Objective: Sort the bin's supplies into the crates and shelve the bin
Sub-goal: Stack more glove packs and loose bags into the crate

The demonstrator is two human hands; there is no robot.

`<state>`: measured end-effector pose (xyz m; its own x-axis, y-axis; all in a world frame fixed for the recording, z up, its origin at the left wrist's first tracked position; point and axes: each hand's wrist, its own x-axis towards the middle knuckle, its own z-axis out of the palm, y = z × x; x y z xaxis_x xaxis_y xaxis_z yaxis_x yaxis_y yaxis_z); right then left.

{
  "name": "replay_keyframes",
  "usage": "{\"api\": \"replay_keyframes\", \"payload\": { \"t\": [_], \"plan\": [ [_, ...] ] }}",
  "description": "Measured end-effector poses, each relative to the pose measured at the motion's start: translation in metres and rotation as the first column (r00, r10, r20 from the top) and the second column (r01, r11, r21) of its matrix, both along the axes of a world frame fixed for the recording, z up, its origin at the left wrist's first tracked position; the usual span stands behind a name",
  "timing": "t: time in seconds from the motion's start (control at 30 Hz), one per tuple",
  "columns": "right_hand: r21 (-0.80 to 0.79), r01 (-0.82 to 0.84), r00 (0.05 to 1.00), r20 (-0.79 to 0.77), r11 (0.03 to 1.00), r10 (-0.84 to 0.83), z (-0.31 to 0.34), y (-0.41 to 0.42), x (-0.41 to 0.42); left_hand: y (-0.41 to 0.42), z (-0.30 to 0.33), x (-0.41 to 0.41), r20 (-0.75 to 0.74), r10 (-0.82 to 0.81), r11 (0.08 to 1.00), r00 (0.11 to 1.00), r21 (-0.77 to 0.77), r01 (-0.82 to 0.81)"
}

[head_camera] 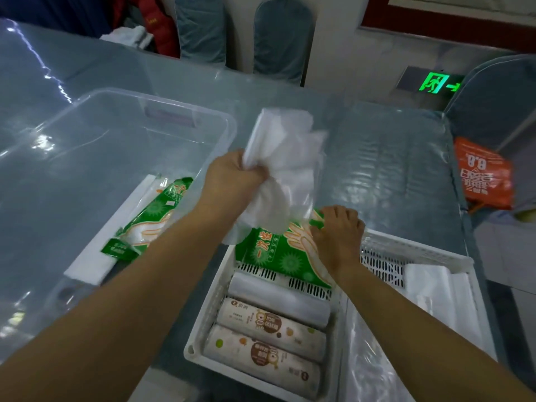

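Note:
My left hand [232, 175] is shut on a crumpled bundle of white plastic bags [287, 146], held up above the table between the bin and the crates. Lower and to the right, my right hand [336, 230] grips the top edge of a green glove packet [278, 253], which leans on the far rim of the left white crate [203, 323]. Three rolls [275, 323] lie in that crate. The clear bin [87, 134] on the left holds another green glove packet [150, 219] and a flat white pack [98, 250].
A second white crate [435, 256] on the right holds white folded packs [435, 288]. An orange bag [484, 175] lies at the table's right edge. Covered chairs [284, 39] stand behind the table, which is covered with shiny plastic sheet.

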<state>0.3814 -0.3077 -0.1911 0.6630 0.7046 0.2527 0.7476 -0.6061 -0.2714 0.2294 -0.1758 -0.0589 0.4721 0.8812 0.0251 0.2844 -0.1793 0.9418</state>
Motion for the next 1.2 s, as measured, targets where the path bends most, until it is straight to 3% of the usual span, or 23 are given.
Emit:
{"api": "replay_keyframes", "payload": {
  "t": [0.1, 0.17, 0.27, 0.37, 0.43, 0.53, 0.63, 0.73, 0.87, 1.0, 1.2],
  "plan": [
    [0.131, 0.096, 0.995, -0.05, 0.987, -0.09, 0.009, -0.018, 0.014, -0.009, -0.026, 0.015, -0.357, -0.171, 0.97, 0.918, 0.104, 0.221],
    [0.237, 0.105, 0.988, -0.138, 0.966, -0.074, 0.013, -0.03, 0.021, -0.018, -0.04, 0.024, -0.491, -0.256, 0.927, 0.833, 0.12, 0.355],
    [0.39, 0.059, 0.949, -0.306, 0.919, 0.069, 0.023, -0.04, 0.023, -0.025, -0.052, 0.038, -0.568, -0.335, 0.874, 0.751, 0.11, 0.473],
    [0.476, 0.041, 0.786, -0.558, 0.879, 0.265, 0.037, -0.038, 0.016, -0.024, -0.056, 0.052, -0.602, -0.395, 0.835, 0.694, 0.08, 0.544],
    [0.498, 0.087, 0.714, -0.635, 0.863, 0.294, 0.042, -0.035, 0.012, -0.02, -0.059, 0.06, -0.674, -0.435, 0.79, 0.597, 0.033, 0.612],
    [0.471, 0.143, 0.773, -0.602, 0.87, 0.199, 0.04, -0.034, 0.01, -0.012, -0.068, 0.069, -0.741, -0.541, 0.696, 0.397, -0.129, 0.707],
    [0.385, 0.087, 0.925, -0.373, 0.919, 0.068, 0.029, -0.039, 0.007, -0.007, -0.083, 0.079, -0.809, -0.52, 0.613, 0.273, -0.132, 0.779],
    [0.282, -0.056, 0.986, -0.135, 0.958, 0.097, 0.013, -0.042, -0.002, -0.004, -0.099, 0.089, -0.855, -0.393, 0.582, 0.339, 0.054, 0.811],
    [0.053, -0.197, 0.98, 0.034, 0.979, 0.195, -0.002, -0.042, -0.012, 0.002, -0.116, 0.091, -0.858, -0.243, 0.513, 0.452, 0.282, 0.81],
    [-0.227, -0.213, 0.971, 0.063, 0.95, 0.232, -0.007, -0.032, -0.016, 0.008, -0.115, 0.086, -0.86, -0.161, 0.537, 0.485, 0.336, 0.774],
    [-0.272, -0.16, 0.979, 0.077, 0.949, 0.187, -0.002, -0.03, -0.021, 0.03, -0.067, 0.079, -0.867, -0.14, 0.552, 0.479, 0.333, 0.765]
  ]
}}
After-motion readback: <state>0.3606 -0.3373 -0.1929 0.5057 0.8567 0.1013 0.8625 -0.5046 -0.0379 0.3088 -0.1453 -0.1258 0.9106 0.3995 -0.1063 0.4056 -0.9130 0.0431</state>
